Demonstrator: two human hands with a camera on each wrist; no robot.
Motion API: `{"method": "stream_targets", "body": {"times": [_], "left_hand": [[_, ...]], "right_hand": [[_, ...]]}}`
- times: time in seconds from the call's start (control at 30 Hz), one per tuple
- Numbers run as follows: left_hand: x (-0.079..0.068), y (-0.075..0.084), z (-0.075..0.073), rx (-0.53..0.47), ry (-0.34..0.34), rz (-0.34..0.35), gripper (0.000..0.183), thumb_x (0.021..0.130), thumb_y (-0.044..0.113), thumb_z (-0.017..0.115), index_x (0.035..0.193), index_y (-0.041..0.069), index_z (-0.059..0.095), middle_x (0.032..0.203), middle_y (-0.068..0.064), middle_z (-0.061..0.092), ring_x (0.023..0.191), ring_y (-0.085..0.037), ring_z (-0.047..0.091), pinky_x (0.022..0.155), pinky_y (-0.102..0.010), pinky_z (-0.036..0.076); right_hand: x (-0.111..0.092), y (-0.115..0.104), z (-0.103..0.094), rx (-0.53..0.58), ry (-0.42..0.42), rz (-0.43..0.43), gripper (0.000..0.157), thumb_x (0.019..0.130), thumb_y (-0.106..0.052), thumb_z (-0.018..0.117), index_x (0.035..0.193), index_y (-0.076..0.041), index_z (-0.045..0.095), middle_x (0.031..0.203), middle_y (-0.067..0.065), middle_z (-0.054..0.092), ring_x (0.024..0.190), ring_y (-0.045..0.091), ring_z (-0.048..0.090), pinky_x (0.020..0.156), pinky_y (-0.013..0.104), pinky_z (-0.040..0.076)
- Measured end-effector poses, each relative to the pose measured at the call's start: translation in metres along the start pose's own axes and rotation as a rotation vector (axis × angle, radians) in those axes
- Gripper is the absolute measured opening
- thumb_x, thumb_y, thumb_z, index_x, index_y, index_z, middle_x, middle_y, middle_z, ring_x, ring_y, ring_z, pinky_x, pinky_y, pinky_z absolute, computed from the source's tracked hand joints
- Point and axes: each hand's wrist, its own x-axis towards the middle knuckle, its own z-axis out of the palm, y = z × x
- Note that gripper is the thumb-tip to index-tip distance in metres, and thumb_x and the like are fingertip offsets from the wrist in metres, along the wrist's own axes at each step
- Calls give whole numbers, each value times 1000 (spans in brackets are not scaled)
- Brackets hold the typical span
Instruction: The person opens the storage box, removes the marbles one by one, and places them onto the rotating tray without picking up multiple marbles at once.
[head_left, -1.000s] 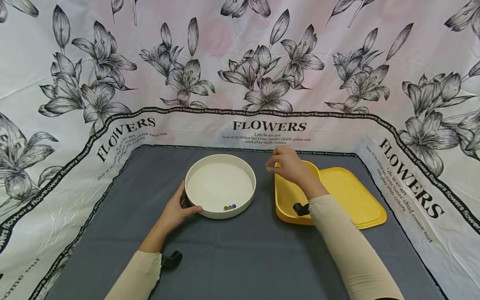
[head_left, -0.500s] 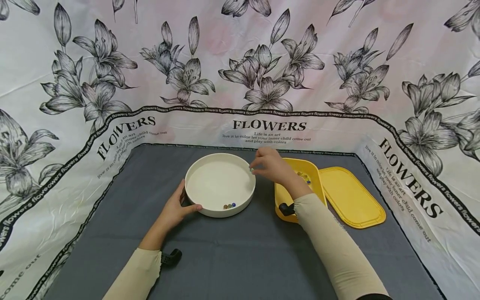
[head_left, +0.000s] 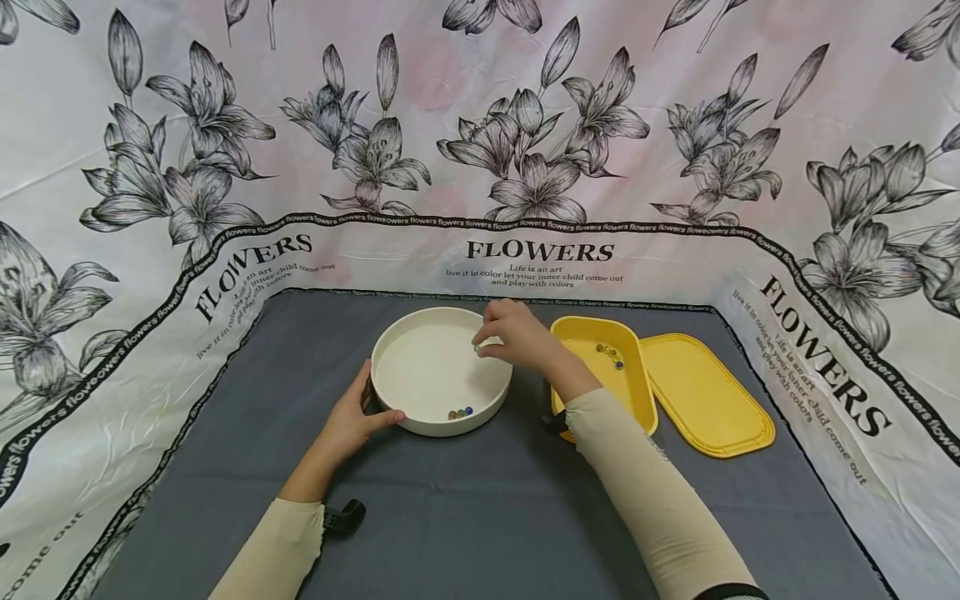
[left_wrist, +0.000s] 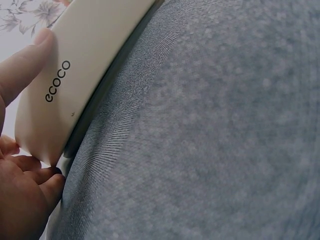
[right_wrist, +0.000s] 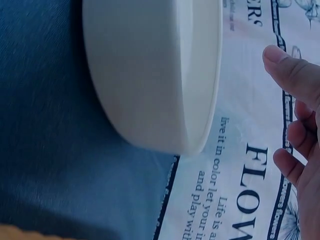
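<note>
Right hand (head_left: 521, 340) pinches a small marble (head_left: 477, 347) over the white round tray (head_left: 390, 400); left hand (head_left: 352, 421) grips tray's rim. Marble likely hard, slick, rolls easily; fingertip pinch suits.

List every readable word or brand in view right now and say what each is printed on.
"ecoco": side wall of the white round dish.
"FLOWERS": large print on the floral backdrop cloth, repeated on the left and right panels.
"Life is an art / live it in color let your inner child come out / and play with colors": beneath each "FLOWERS".
"flowers", repeated: black border line of the cloth.
Yellow box and lid: no text seen.
</note>
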Motion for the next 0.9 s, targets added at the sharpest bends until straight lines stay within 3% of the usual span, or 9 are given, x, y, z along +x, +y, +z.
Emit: {"method": "stream_targets", "body": {"times": [0.3,0.6,0.7,0.9], "left_hand": [[0,0,-1,-6,-2,-9,127,81,33,89,166,9,-3,172,-14,8,158,-32,14,126,-51,23],[-14,39,-2,-19,-19,-28,120,85,17,86,164,1,-2,170,-22,8,157,-37,14,126,-53,22],[-13,35,-2,-28,-20,-24,120,85,17,86,164,1,-3,170,-22,7,157,-37,13,126,-54,21],[-3,8,0,-33,-7,-19,124,83,22,88,165,8,-4,172,-16,7,158,-34,12,127,-53,20]], "right_hand": [[12,-11,8,36,-48,32,22,87,-27,84,107,-16,83,99,0,56,92,20,45,83,37,36],[-1,-3,-1,-10,-30,66,23,86,-27,85,107,-17,83,99,1,56,92,20,46,83,38,38],[-8,3,-11,-36,0,60,22,85,-26,86,104,-17,83,95,1,55,89,20,44,80,37,36],[-25,21,-27,-101,56,59,19,82,-24,89,99,-16,84,86,1,49,80,19,40,72,34,30]]}}
